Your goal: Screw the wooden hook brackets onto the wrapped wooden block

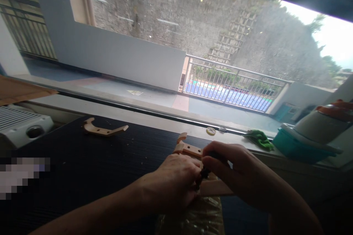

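Observation:
My left hand is closed over a light wooden piece with small holes, on a black ribbed mat. My right hand is closed in a pinch beside it, on a small dark tool whose tip meets the wood. A flat wooden part shows under both hands. A clear plastic bag lies below my hands. A second curved wooden piece lies apart at the far left of the mat.
A white appliance stands at the left edge. A green cloth, a small round disc and a teal-and-white device sit on the window sill at right. A wide window fronts the bench.

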A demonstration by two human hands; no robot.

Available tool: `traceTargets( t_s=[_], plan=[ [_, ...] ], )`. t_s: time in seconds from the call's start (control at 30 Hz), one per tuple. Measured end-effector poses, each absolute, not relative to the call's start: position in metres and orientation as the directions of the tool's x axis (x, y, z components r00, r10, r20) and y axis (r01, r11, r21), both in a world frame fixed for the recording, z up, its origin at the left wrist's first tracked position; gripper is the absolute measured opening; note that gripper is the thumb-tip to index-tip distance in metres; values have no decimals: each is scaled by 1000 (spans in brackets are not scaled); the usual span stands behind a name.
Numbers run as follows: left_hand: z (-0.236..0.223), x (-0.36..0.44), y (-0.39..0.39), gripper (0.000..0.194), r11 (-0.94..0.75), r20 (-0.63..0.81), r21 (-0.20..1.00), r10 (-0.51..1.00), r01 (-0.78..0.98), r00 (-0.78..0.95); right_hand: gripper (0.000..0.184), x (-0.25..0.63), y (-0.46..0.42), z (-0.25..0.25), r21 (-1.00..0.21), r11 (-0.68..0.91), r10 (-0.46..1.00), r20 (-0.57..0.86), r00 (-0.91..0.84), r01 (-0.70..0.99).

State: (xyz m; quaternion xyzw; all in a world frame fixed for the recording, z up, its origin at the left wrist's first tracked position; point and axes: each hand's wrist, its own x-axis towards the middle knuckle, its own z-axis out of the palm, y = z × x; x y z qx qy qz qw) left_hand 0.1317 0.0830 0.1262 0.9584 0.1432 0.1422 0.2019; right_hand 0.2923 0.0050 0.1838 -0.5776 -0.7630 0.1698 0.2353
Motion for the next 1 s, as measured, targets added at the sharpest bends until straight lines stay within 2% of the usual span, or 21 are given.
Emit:
traceTargets(
  t_s=[0.23, 0.43, 0.57, 0.67, 0.9, 1.0],
  plan=[
    [135, 128, 80, 7, -867, 174, 400, 390, 297, 904, 28, 299, 13, 179, -556, 209, 977, 144, -155, 804],
    [149, 110, 89, 39, -861, 52, 386, 378, 331, 924, 19, 307, 16, 174, -507, 147, 981, 185, -59, 849],
    [149, 106, 96, 18, -866, -79, 277, 411, 416, 908, 19, 304, 16, 175, -504, 125, 986, 158, -50, 855],
    [146, 107, 98, 10, -880, -55, 236, 412, 413, 910, 19, 303, 15, 178, -503, 128, 987, 146, -62, 855],
    [147, 105, 98, 6, -887, -22, 286, 373, 363, 928, 29, 304, 16, 177, -488, 81, 992, 126, -21, 869],
    [149, 105, 99, 6, -886, -40, 292, 364, 359, 931, 26, 304, 14, 176, -504, 105, 989, 141, -39, 857]
  ],
)
